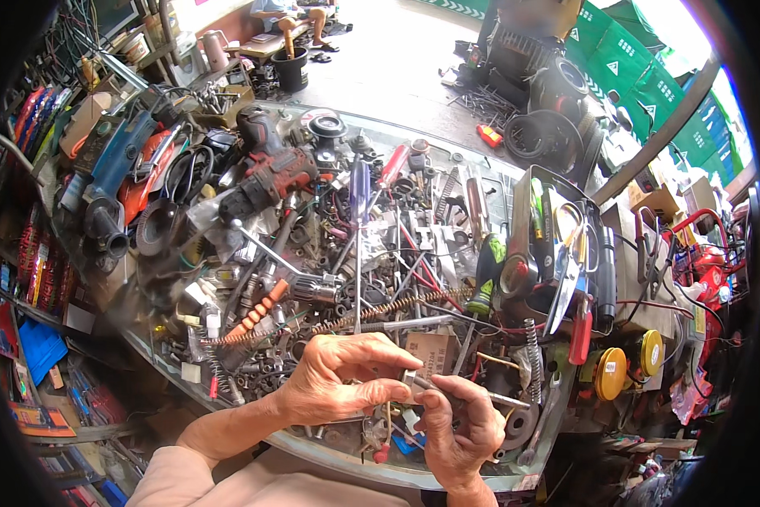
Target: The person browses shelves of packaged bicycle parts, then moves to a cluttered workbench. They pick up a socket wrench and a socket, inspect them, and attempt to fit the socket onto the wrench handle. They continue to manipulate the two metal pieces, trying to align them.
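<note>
Near the front of the glass-topped table, my left hand (pixel 339 382) pinches a small silvery metal piece (pixel 409 378) between thumb and fingertips. My right hand (pixel 463 427) is closed around a thin metal rod (pixel 510 401); one end points at the small piece and the other sticks out to the right. Whether rod and piece touch I cannot tell. Under my hands lie a printed cardboard piece (pixel 430 351) and loose hardware. A long screwdriver (pixel 359 203) with a purple handle lies just beyond my left hand.
Springs, bolts and fittings cover the table. A red-and-black power drill (pixel 270 182) lies at the left, near a blue power tool (pixel 114 160). At the right, a metal tin (pixel 523 190) holds scissors (pixel 568 270). Round yellow-lidded containers (pixel 610 374) stand beyond. A person (pixel 291 17) sits far off.
</note>
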The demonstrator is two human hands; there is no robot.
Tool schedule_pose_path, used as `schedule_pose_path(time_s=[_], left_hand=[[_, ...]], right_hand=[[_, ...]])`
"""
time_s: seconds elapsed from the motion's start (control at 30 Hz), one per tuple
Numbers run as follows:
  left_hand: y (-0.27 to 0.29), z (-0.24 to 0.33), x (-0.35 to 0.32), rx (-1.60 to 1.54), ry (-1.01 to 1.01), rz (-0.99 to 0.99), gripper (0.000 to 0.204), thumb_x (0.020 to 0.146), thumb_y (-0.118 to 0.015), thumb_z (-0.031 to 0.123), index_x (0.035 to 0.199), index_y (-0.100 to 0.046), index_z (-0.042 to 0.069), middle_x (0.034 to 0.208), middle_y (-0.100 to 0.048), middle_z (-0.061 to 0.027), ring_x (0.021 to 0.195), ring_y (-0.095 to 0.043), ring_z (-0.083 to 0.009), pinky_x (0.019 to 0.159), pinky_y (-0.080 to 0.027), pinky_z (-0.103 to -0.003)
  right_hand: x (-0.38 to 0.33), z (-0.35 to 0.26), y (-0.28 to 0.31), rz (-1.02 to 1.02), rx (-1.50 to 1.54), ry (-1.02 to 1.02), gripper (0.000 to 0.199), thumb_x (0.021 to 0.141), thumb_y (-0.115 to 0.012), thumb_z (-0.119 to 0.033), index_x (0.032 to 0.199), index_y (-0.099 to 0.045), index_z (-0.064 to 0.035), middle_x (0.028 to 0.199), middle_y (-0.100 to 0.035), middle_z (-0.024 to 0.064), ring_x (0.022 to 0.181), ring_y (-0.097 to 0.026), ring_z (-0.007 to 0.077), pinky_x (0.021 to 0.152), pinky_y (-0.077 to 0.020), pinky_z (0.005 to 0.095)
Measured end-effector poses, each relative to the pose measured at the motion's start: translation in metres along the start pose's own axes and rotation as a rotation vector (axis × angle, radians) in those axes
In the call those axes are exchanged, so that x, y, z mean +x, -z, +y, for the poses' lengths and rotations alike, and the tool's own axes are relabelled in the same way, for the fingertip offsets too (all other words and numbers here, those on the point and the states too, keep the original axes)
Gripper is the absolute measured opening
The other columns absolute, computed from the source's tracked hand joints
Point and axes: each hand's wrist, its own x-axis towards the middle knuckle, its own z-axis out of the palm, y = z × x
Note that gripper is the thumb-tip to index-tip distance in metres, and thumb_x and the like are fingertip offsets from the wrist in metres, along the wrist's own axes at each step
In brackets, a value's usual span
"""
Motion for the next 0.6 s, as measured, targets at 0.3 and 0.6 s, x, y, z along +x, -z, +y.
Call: schedule_pose_path(time_s=[0.3, 0.6], left_hand=[[0.0018, 0.0001, -0.0026, 0.184, -0.140, -0.039, 0.030, 0.073, -0.080, 0.003, 0.102, -0.071, 0.000, 0.093, -0.066, -0.0095, 0.076, -0.062, -0.0105, 0.064, -0.052, -0.022], [0.0030, -0.0015, -0.0030, 0.154, -0.145, -0.038, 0.030, 0.074, -0.080, 0.004, 0.102, -0.071, 0.000, 0.089, -0.067, -0.0087, 0.073, -0.060, -0.0094, 0.059, -0.048, -0.020]], right_hand=[[0.0004, 0.0003, 0.0066, -0.110, 0.095, -0.117, 0.024, 0.095, -0.059, -0.018, 0.088, -0.060, 0.0050, 0.063, -0.064, 0.0080, 0.050, -0.059, 0.0090, 0.043, -0.0466, 0.0210], [0.0010, -0.0055, 0.0036, -0.096, 0.233, -0.227, 0.021, 0.093, -0.062, -0.014, 0.094, -0.060, 0.0065, 0.069, -0.065, 0.0095, 0.050, -0.058, 0.0098, 0.043, -0.0470, 0.0212]])
